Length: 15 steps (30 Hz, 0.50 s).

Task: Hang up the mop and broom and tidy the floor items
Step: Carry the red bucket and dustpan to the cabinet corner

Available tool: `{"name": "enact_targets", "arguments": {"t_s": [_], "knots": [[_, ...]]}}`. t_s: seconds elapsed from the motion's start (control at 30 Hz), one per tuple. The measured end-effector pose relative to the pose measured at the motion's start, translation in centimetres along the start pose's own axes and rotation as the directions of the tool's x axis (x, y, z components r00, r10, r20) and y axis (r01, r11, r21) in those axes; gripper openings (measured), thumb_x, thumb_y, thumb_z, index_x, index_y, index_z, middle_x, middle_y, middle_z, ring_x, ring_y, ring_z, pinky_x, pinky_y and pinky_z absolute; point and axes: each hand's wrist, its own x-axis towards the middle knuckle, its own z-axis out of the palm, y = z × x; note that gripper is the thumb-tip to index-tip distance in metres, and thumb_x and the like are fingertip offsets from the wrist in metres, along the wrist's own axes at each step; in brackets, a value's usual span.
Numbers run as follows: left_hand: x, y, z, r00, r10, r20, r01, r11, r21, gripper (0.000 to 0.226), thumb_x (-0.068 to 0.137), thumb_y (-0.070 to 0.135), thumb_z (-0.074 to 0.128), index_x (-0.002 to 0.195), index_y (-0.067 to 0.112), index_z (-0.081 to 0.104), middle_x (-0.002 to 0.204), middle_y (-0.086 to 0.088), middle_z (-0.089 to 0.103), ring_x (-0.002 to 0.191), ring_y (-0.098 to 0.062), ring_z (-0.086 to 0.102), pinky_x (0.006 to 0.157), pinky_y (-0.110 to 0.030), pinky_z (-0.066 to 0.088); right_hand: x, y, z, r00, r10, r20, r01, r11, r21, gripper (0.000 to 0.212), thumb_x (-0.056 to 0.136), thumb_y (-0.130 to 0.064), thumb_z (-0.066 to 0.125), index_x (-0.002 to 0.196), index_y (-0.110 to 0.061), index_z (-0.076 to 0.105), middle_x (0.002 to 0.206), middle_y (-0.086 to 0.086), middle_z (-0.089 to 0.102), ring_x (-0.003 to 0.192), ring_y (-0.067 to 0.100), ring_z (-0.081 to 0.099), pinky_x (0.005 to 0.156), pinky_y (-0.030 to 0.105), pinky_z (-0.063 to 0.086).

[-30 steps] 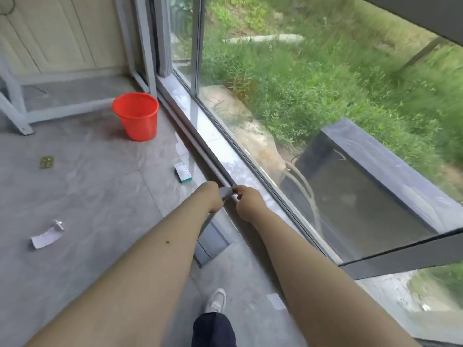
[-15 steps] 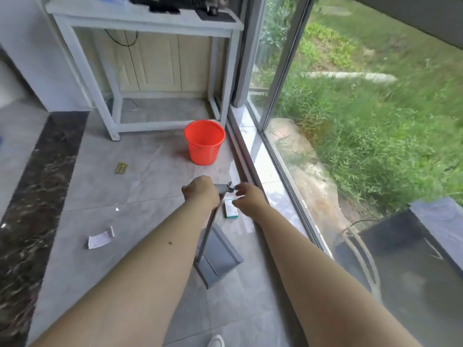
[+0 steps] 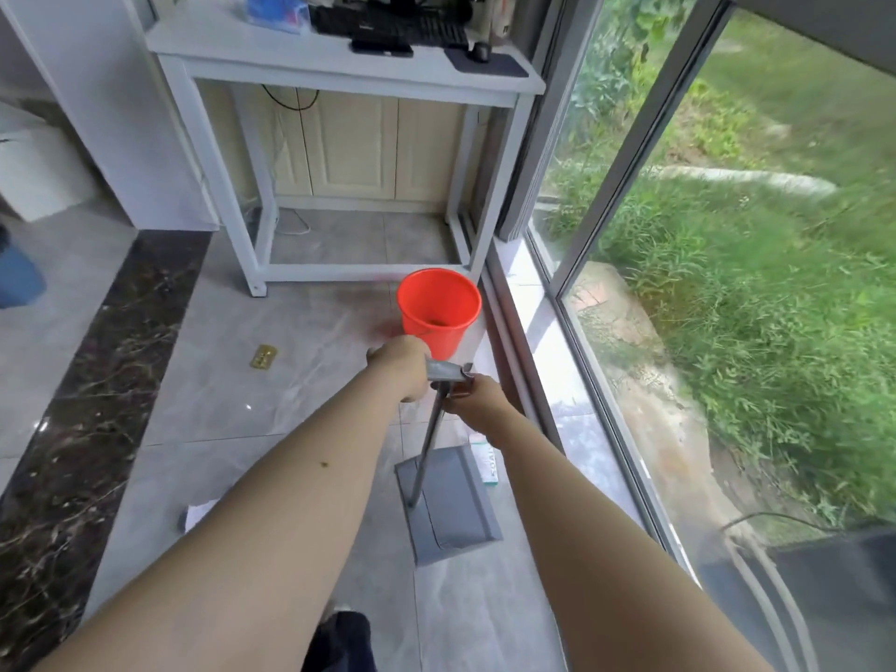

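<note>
A grey long-handled dustpan (image 3: 451, 506) stands upright on the tiled floor, its thin metal pole rising to a grey grip. My left hand (image 3: 400, 366) is closed on the left end of that grip. My right hand (image 3: 472, 392) holds the pole just under the grip's right end. An orange bucket (image 3: 439, 308) stands just beyond my hands, by the window track. On the floor lie a small white-and-green box (image 3: 487, 460) beside the pan, a crumpled white paper (image 3: 199, 516) partly hidden by my left arm, and a small yellow-green object (image 3: 263, 356).
A white desk (image 3: 339, 70) with a keyboard and mouse stands at the back, with cream cabinets behind it. A sliding glass window (image 3: 630, 235) runs along the right. A dark marble strip (image 3: 97, 380) crosses the floor on the left, with a blue object (image 3: 19, 278) at the far left edge.
The view has tilted up and away from the window, bringing the desk into sight. Both hands have kept their hold on the dustpan handle, and the pan now stands farther out from the window track.
</note>
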Motion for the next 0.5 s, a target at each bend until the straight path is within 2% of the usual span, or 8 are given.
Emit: {"name": "enact_targets", "arguments": {"t_s": [0.07,0.17,0.2,0.27,0.3,0.37,0.43,0.5], "knots": [[2.5,-1.3,-1.3,0.999,0.041,0.004,-0.040,0.999,-0.027,0.032,0.083,-0.003,0.047,0.105,0.011,0.065,0.108,-0.010,0.063,0.107,-0.031,0.062,0.081,-0.034,0.048,2.4,-1.3,0.5,0.999,-0.014,-0.035,0.014,1.000,0.017,0.027,0.085,0.004,0.061,0.111,0.006,0.065,0.107,0.021,0.068,0.089,0.017,0.056,0.071,0.017,0.046],[6.4,-2.7,-3.0,0.994,0.105,-0.020,-0.106,0.989,-0.099,0.029,0.082,-0.002,0.046,0.098,0.012,0.066,0.100,-0.011,0.062,0.100,-0.031,0.062,0.071,-0.031,0.045,5.9,-3.0,0.7,0.992,-0.054,-0.112,0.055,0.998,0.005,0.023,0.085,0.004,0.061,0.107,0.007,0.065,0.102,0.018,0.066,0.088,0.016,0.055,0.061,0.005,0.044],[7.5,-3.1,-3.5,0.992,0.121,-0.027,-0.123,0.983,-0.135,0.027,0.082,-0.002,0.047,0.095,0.013,0.066,0.096,-0.010,0.060,0.096,-0.031,0.061,0.067,-0.028,0.042,6.9,-3.6,0.7,0.990,-0.058,-0.128,0.060,0.998,0.008,0.023,0.085,0.004,0.061,0.107,0.008,0.065,0.101,0.017,0.065,0.088,0.016,0.055,0.064,0.007,0.046],[10.3,-3.8,-4.3,0.989,0.144,-0.044,-0.151,0.960,-0.238,0.021,0.081,-0.001,0.049,0.085,0.017,0.061,0.090,-0.007,0.054,0.087,-0.029,0.056,0.058,-0.022,0.036,9.3,-4.7,0.6,0.987,-0.036,-0.157,0.036,0.999,0.001,0.023,0.084,0.003,0.063,0.107,0.007,0.065,0.098,0.014,0.064,0.089,0.018,0.056,0.083,0.025,0.049],[11.5,-4.0,-4.5,0.988,0.139,-0.066,-0.153,0.942,-0.297,0.019,0.080,0.000,0.051,0.081,0.019,0.056,0.091,-0.006,0.053,0.086,-0.028,0.053,0.057,-0.022,0.035,10.3,-5.0,0.5,0.986,-0.032,-0.166,0.031,0.999,-0.009,0.023,0.084,0.002,0.063,0.107,0.007,0.065,0.095,0.012,0.063,0.089,0.019,0.056,0.089,0.031,0.049],[14.4,-4.2,-5.1,0.989,0.108,-0.106,-0.141,0.908,-0.394,0.020,0.078,0.002,0.057,0.076,0.021,0.050,0.097,-0.007,0.057,0.086,-0.026,0.053,0.063,-0.023,0.039,12.8,-5.8,0.2,0.981,-0.037,-0.189,0.028,0.998,-0.051,0.023,0.085,-0.002,0.064,0.106,0.006,0.065,0.091,0.009,0.060,0.090,0.023,0.058,0.092,0.037,0.048],[17.4,-4.3,-5.6,0.987,0.096,-0.130,-0.142,0.900,-0.412,0.020,0.077,0.000,0.057,0.084,0.018,0.057,0.106,-0.009,0.058,0.089,-0.026,0.055,0.069,-0.026,0.044,15.3,-6.4,0.0,0.973,-0.049,-0.224,0.027,0.995,-0.097,0.025,0.086,-0.006,0.063,0.108,0.006,0.064,0.095,0.014,0.064,0.096,0.032,0.063,0.091,0.040,0.048],[20.6,-4.1,-6.0,0.985,0.096,-0.143,-0.145,0.909,-0.391,0.027,0.079,-0.002,0.055,0.100,0.013,0.062,0.116,-0.012,0.052,0.102,-0.029,0.056,0.083,-0.031,0.049,18.1,-6.9,-0.2,0.962,-0.055,-0.267,0.027,0.994,-0.108,0.028,0.087,-0.010,0.062,0.112,0.003,0.064,0.106,0.020,0.068,0.101,0.036,0.063,0.088,0.040,0.048]]}}
